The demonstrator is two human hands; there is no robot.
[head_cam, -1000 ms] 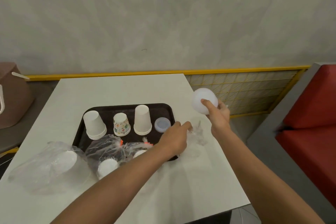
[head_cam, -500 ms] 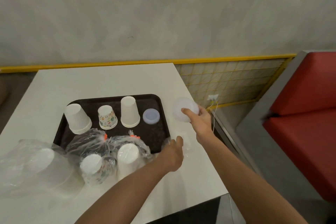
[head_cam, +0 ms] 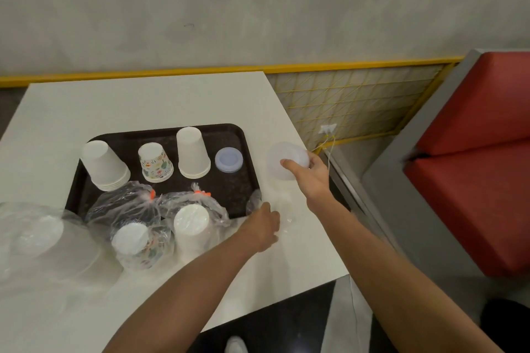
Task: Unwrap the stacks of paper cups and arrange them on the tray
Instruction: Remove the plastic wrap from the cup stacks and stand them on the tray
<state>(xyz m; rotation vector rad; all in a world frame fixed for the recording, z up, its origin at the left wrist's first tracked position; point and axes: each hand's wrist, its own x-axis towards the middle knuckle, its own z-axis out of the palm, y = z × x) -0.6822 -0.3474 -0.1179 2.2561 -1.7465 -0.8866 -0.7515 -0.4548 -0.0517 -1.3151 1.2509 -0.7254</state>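
Translucent lid stack (head_cam: 282,153) — right grip (head_cam: 311,178) clasps it | left grip (head_cam: 263,226) pinches clear wrap (head_cam: 284,209)

A white table (head_cam: 149,100) stands by a grey wall (head_cam: 258,8), yellow mesh (head_cam: 358,100) and red seat (head_cam: 473,195).

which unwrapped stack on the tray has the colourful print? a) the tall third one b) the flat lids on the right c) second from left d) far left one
c: the second stack from the left shows a colourful print, while the left stack and the tall stack beside it are plain white.
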